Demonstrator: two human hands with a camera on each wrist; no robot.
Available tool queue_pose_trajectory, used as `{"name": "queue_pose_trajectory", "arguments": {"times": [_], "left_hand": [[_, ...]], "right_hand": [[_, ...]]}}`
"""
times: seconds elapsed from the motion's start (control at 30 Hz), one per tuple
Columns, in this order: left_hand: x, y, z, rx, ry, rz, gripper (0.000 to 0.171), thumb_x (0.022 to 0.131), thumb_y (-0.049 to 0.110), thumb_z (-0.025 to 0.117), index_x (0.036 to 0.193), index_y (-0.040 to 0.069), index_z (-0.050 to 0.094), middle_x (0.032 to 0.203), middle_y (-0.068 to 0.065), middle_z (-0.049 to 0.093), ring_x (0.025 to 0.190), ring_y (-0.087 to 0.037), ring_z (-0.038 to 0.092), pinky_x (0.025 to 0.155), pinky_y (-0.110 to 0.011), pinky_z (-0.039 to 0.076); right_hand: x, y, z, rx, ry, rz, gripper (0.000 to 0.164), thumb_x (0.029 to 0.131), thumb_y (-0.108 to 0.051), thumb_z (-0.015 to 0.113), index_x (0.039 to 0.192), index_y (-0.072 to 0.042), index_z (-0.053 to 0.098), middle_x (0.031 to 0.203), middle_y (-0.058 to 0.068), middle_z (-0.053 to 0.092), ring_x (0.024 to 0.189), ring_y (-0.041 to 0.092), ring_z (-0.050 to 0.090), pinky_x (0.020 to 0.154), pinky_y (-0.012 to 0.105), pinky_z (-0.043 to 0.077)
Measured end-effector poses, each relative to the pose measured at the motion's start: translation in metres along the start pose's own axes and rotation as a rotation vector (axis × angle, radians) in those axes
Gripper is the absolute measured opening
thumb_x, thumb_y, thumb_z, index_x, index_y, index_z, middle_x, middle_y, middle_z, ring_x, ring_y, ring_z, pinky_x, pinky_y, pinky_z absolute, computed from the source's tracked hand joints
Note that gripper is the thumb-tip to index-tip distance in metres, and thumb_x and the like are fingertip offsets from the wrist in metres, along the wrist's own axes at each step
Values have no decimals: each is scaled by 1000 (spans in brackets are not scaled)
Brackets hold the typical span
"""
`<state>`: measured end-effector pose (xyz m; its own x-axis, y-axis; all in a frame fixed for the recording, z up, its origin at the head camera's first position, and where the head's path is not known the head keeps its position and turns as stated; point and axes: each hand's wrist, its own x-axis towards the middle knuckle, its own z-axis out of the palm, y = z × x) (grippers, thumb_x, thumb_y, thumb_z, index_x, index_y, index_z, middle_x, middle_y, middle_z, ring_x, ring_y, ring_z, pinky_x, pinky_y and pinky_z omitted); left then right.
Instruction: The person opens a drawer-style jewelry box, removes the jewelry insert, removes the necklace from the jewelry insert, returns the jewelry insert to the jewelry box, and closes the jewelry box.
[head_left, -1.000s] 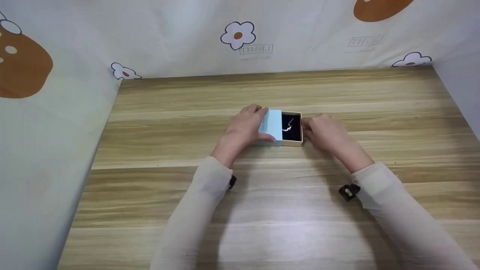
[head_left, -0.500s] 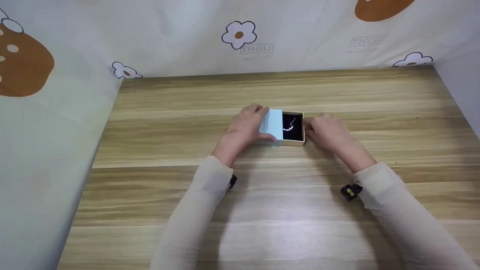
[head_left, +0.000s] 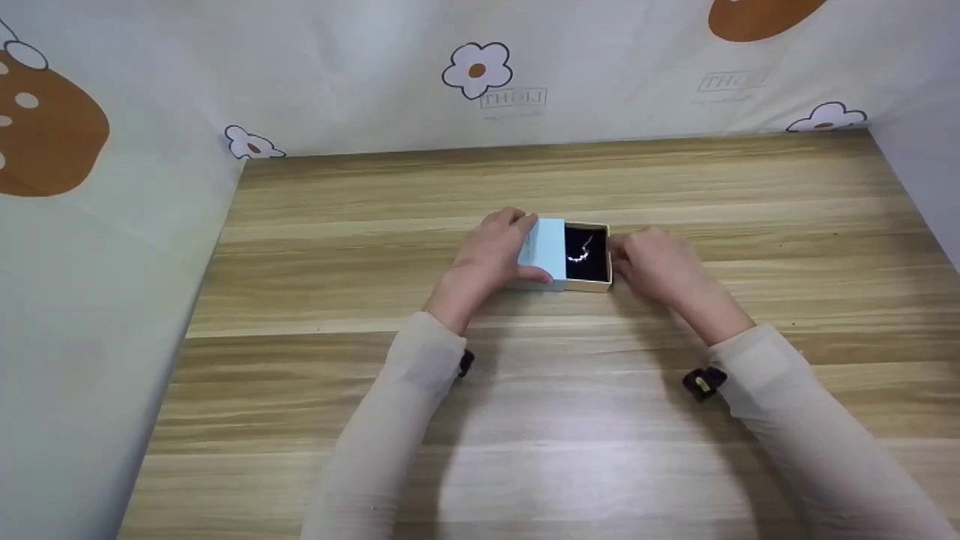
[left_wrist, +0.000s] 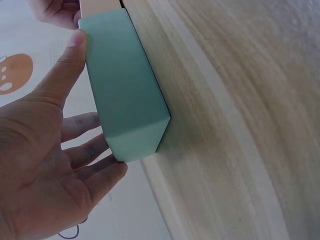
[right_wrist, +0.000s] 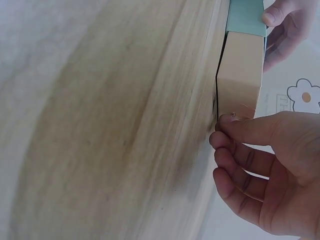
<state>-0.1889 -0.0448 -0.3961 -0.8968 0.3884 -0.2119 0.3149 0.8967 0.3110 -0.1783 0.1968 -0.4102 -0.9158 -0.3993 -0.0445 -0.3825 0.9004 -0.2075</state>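
A small jewelry box lies on the wooden table, its light blue outer sleeve (head_left: 547, 251) partly drawn off a cream inner drawer (right_wrist: 240, 65). On the drawer's black lining rests a silver chain bracelet or necklace (head_left: 579, 256); its left part is covered by the sleeve. My left hand (head_left: 487, 251) grips the sleeve, thumb along the near side and fingers on the far side and back corner. At the drawer's right end, my right hand (head_left: 654, 264) has thumb and index finger pinched together, with a tiny pull (right_wrist: 233, 115) just showing at the thumb tip.
The wood-grain table (head_left: 375, 202) reaches around the box on every side. Behind it hangs a pale cloth (head_left: 360, 82) with flower prints, which also covers the left side. A dark wrist camera (head_left: 703, 383) sits under the right sleeve cuff.
The drawer has slid a little to the right out of the sleeve, showing more of the lining and chain. My right hand has moved right with it; my left hand holds its place.
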Motion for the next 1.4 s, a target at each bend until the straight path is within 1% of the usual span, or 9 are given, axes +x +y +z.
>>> {"name": "queue_pose_trajectory", "arguments": {"times": [0.23, 0.43, 0.73, 0.97, 1.23, 1.4], "left_hand": [[0, -1, 0, -3, -4, -2, 99, 77, 58, 76, 155, 13, 36, 154, -10, 41, 143, -26, 40, 119, -38, 35], [0, -1, 0, 0, -7, -2, 98, 78, 57, 77, 155, 12, 36, 154, -11, 41, 142, -26, 40, 119, -39, 37], [0, 2, -1, 2, -15, 2, 98, 78, 57, 76, 155, 12, 35, 154, -11, 40, 143, -26, 39, 119, -37, 36], [0, 1, 0, 2, -10, -9, 97, 79, 55, 77, 155, 13, 35, 155, -11, 41, 143, -25, 39, 120, -38, 35], [-1, 1, 0, -15, -12, -22, 98, 78, 56, 77, 156, 14, 34, 156, -10, 39, 145, -25, 37, 121, -38, 33], [-1, 1, 0, -30, -18, -24, 98, 78, 55, 77, 156, 14, 33, 157, -11, 37, 146, -26, 35, 122, -39, 31]], "right_hand": [[0, 0, 0, 7, 9, -3, 5, 91, -10, 64, 87, -10, 66, 80, 16, 69, 79, 40, 67, 62, 55, 52], [0, -1, 1, 4, 9, 10, 5, 93, -13, 64, 89, -11, 67, 82, 15, 70, 82, 40, 67, 61, 54, 53], [-2, 3, 1, -14, 26, 12, 10, 91, -12, 64, 81, -10, 63, 79, 16, 69, 80, 41, 67, 61, 57, 52], [-3, 7, -1, -8, 21, 32, 11, 92, -12, 64, 81, -10, 62, 81, 17, 70, 82, 42, 68, 63, 58, 52], [-5, 7, -1, -25, 30, 28, 10, 92, -12, 62, 82, -9, 62, 82, 19, 70, 82, 45, 68, 62, 59, 52], [-6, 9, -1, -16, 41, 33, 11, 91, -12, 62, 82, -7, 63, 80, 18, 69, 79, 42, 67, 62, 57, 53]]}}
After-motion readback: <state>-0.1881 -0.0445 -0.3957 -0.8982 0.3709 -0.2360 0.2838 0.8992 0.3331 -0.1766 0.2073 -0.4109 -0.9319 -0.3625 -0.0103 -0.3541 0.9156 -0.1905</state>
